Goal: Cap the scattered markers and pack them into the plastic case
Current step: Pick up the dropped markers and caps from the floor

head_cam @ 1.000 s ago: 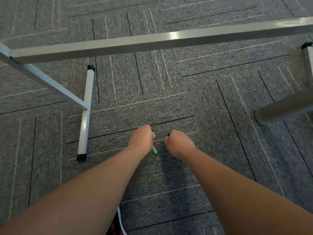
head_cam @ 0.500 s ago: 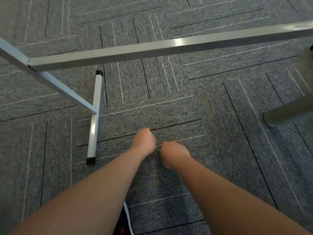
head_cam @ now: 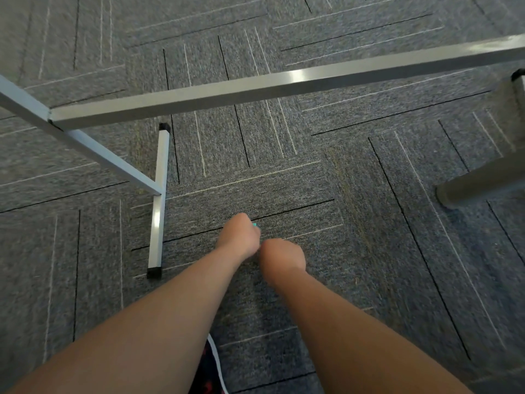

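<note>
So L hand (head_cam: pixel 238 237) is curled round teal marker (head_cam: pixel 255 225), only the tip shows. R hand (head_cam: pixel 281 257) is just beside it, fisted; what it holds I cannot tell. Both are over grey carpet (head_cam: pixel 383 265).

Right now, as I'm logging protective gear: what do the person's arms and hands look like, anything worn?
Nothing worn shows. The left forearm and right forearm are bare to the picture's edge, no sleeve in view. The left hand and right hand are ungloved; no watch, band or ring is visible, though most of the fingers are hidden and the picture is slightly blurred.
</note>
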Demonstrator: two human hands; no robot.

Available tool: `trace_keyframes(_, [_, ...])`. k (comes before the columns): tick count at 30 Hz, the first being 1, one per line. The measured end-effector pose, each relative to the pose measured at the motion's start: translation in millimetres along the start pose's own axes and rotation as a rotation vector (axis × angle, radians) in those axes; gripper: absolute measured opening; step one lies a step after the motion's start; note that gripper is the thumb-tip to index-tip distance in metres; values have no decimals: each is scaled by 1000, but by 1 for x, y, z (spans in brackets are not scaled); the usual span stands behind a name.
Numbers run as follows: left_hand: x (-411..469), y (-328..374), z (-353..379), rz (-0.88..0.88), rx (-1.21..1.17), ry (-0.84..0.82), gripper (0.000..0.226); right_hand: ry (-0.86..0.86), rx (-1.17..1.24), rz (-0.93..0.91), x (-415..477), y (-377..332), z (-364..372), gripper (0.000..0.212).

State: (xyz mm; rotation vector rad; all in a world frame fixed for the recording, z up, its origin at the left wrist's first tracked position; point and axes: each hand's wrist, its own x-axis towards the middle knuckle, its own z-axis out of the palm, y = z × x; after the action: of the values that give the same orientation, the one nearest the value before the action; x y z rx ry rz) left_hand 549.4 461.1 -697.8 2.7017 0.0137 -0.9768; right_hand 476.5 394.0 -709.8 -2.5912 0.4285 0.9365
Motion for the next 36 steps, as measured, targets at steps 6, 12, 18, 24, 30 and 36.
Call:
trace_keyframes(6, [-17,27,-9,0,-51,46,27,95,392,164,-1,22,-32,28])
trace_keyframes(12, [-66,73,-43,52,-305,80,25,248,685,196,-49,47,-101,39])
trace_keyframes(18, [-179,142,-126,206,-559,69,22,483,741,197,-175,63,-223,43])
trace_keyframes(24, [-344,196,-212,447,-714,96,18,744,704,132,-361,67,-335,36])
trace_keyframes(30, [-521,227,-254,696,-830,126,21,960,692,64,-547,76,-373,41])
trace_keyframes(36, [-656,250,-245,907,-880,14,28,1134,676,74,-711,107,-363,27])
